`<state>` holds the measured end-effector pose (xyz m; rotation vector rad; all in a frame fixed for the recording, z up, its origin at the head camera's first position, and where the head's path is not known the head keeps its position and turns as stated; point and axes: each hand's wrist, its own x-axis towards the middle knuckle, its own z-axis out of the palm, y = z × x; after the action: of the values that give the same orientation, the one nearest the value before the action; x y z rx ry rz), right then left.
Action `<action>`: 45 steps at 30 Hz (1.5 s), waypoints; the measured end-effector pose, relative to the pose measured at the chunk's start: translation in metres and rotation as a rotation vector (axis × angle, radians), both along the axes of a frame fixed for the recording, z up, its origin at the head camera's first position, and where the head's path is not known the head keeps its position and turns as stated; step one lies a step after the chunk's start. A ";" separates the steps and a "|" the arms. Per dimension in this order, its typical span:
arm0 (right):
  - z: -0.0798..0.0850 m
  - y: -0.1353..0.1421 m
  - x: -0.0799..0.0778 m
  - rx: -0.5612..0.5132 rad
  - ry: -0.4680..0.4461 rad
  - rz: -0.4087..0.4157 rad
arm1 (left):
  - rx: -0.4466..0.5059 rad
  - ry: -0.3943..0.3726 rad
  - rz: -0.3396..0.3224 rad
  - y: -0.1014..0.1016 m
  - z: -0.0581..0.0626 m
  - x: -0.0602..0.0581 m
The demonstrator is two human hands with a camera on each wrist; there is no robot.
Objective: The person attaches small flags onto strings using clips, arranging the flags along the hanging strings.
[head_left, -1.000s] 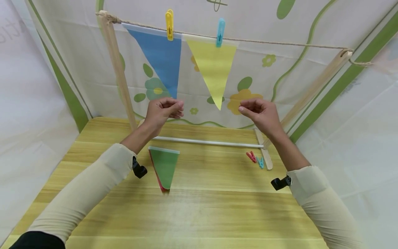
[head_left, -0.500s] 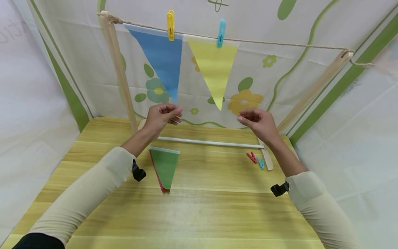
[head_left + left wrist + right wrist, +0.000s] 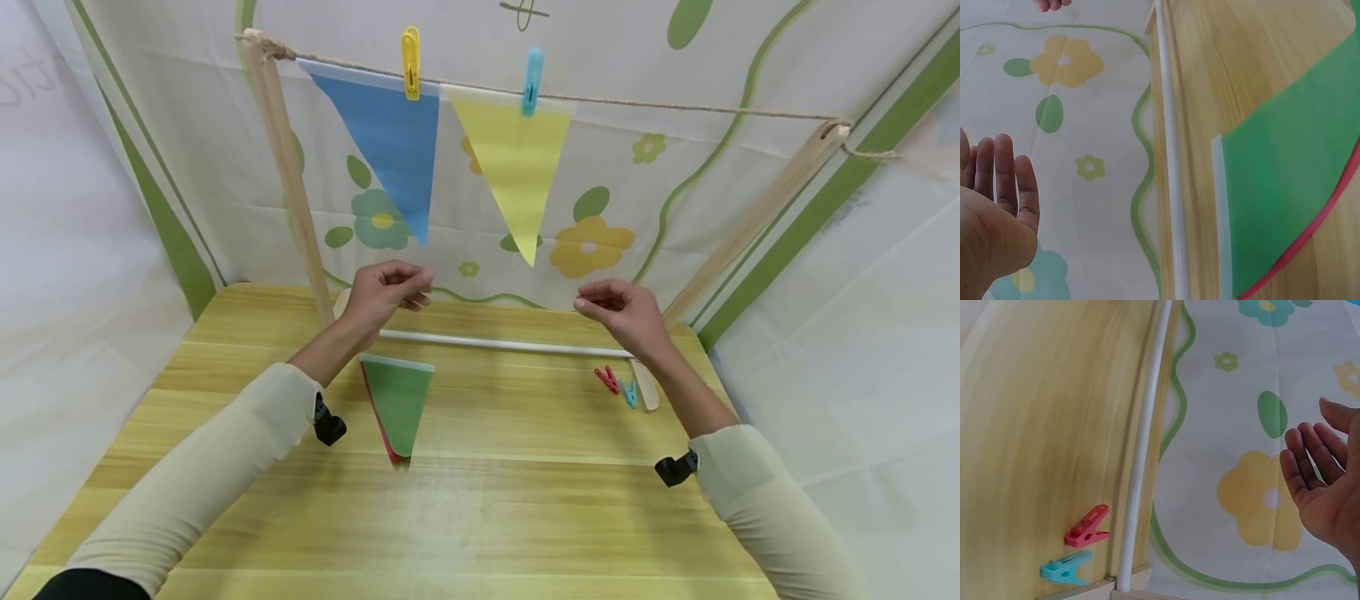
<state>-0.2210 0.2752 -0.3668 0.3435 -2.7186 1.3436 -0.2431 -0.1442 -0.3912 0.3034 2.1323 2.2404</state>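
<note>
My left hand (image 3: 386, 300) is held in the air over the back of the table, below the tip of a blue pennant (image 3: 397, 133). Its fingers are loosely bent and hold nothing; the left wrist view shows a bare palm. Facing it, my right hand (image 3: 626, 312) hovers lower right of a yellow pennant (image 3: 517, 150), fingers relaxed and nothing between them. A yellow clothespin (image 3: 410, 62) clips the blue pennant to a twine (image 3: 675, 106), and a light-blue clothespin (image 3: 532, 81) clips the yellow one. A green pennant (image 3: 399, 404) lies on the table over a red pennant (image 3: 384, 433).
Wooden posts (image 3: 288, 175) at both sides hold up the twine. A white rod (image 3: 502, 342) spans their bases. On the table (image 3: 480, 517), a red clothespin (image 3: 1088, 526) and a blue clothespin (image 3: 1067, 567) lie by the right base. Patterned cloth (image 3: 660, 192) stands behind.
Both hands have sunk slowly away from the hanging pennants, toward the table. The pennants and clothespins have stayed in place.
</note>
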 end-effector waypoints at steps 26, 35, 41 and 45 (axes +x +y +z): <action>-0.049 0.030 0.008 0.070 -0.146 -0.031 | -0.097 -0.089 0.017 -0.016 -0.038 0.005; -0.054 0.033 0.009 0.086 -0.162 -0.035 | -0.192 -0.104 0.012 -0.022 -0.050 0.004; -0.060 0.039 0.008 0.116 -0.187 -0.030 | -0.205 -0.114 -0.004 -0.024 -0.058 0.007; -0.069 0.043 0.007 0.124 -0.212 -0.041 | -0.216 -0.129 -0.007 -0.025 -0.063 0.008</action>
<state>-0.2137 0.3181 -0.4357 0.1604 -2.9721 1.2715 -0.2347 -0.1695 -0.4544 0.1532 2.2722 1.9434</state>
